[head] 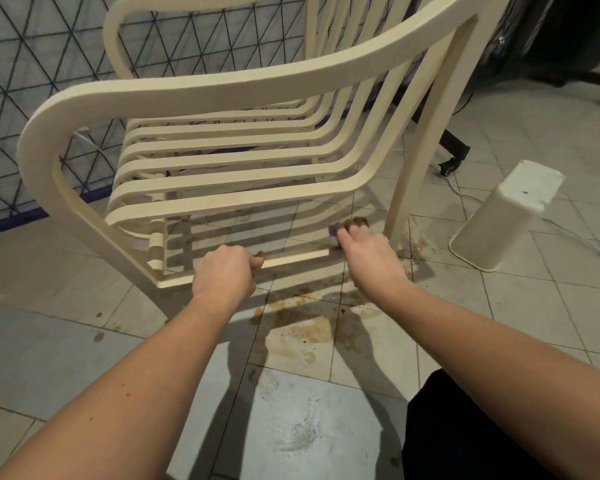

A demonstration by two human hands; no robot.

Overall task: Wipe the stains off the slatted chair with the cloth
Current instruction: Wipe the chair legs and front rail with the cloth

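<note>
- Cream-coloured moulded plastic, slatted from seat to backrest, makes up the slatted chair (222, 150), which is seen standing on the grey tiled floor (49, 341) and turned side-on to the camera.
- The lower side rail (291, 259) of the chair is gripped by the left hand (224, 271), whose fingers are curled round it, apparently to steady the frame.
- A small, dark, crumpled cloth (336, 233) is pressed by the right hand (364, 258) against the far end of that rail, just beside the rear leg (416, 161); the fingers are bent over the cloth.
- The seat slats and armrests are seen as largely pale and even, so the upper parts are judged already clean or never soiled; this cannot be told for certain.
- Brownish marks are visible on the front leg (158, 242), so work is judged to remain there.
- Brown splashes (302, 327) are spread over the floor beneath the hands; these lie outside the task.
- A white overturned plastic bin (499, 216) lies on the floor to the right of the chair.
</note>
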